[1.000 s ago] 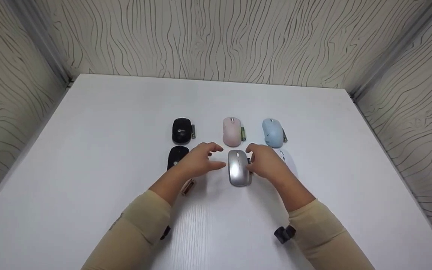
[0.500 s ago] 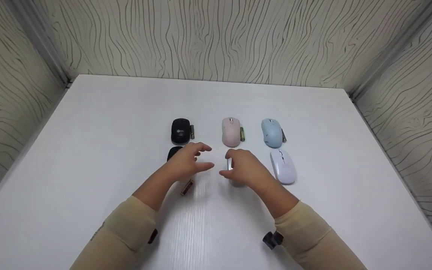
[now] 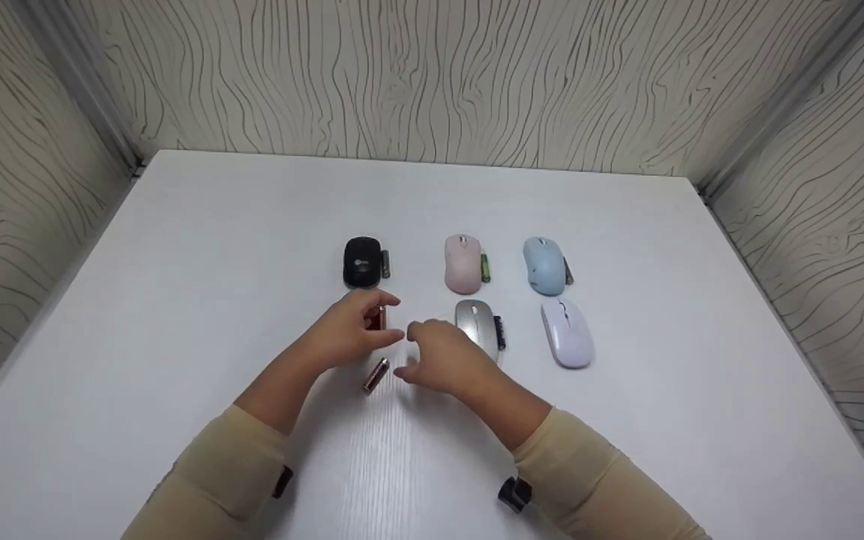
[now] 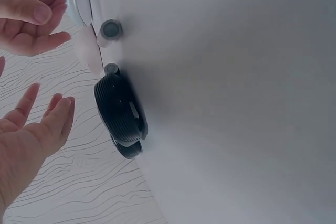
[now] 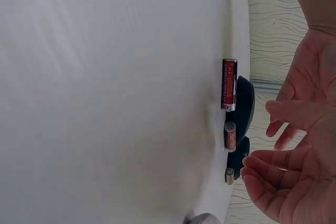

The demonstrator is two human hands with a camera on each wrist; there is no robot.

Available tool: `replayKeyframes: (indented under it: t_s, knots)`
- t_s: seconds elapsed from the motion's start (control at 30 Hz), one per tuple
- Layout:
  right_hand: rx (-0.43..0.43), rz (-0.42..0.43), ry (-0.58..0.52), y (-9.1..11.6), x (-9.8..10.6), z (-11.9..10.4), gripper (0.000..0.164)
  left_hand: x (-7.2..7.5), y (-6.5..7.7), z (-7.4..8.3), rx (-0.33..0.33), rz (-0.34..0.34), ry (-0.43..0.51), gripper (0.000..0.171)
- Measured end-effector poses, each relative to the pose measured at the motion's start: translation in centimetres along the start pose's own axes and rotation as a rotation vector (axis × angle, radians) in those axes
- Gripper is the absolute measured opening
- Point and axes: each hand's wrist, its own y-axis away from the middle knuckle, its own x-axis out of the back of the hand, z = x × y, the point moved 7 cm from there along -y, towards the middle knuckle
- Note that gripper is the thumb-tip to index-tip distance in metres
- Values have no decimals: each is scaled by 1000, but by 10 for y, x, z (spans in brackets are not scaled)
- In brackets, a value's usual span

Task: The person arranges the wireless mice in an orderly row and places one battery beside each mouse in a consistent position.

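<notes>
My left hand [image 3: 342, 330] hovers over the near black mouse, fingers spread and holding nothing; it hides that mouse in the head view. The left wrist view shows this black mouse [image 4: 118, 108] on the table, below the hand's level. A red AA battery [image 3: 377, 318] shows between the left thumb and fingers, apparently lying beyond them. Another red battery [image 3: 376, 376] lies slanted nearer the person; its label is readable as red and black in the right wrist view. My right hand [image 3: 447, 360], thumb and fingers apart, hangs just right of that battery, partly covering the silver mouse [image 3: 477, 322].
Farther back stand a black mouse [image 3: 362, 262], a pink mouse [image 3: 463, 264] and a blue mouse [image 3: 544, 266], each with a battery alongside. A white mouse [image 3: 568, 334] sits at right. Dark batteries [image 3: 499, 332] lie beside the silver mouse. Patterned panels [image 3: 432, 82] enclose the white table [image 3: 214, 247].
Both hands have moved left, from around the silver mouse toward the red batteries and near black mouse. The right hand has uncovered the white mouse and most of the silver one.
</notes>
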Motion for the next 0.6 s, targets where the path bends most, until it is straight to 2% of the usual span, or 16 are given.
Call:
replayKeyframes:
  t_s: [0.23,0.43,0.6]
  knots:
    - [33,18,37,-3,-14,-17,50,2,1,-4,-18,15,15,46]
    - [106,95,62,-3,-26,-29,56,0,1,-2,-22,15,30,47]
    - [108,135,60,-5,-31,-33,52,-1,2,-2,-20,20,38,46]
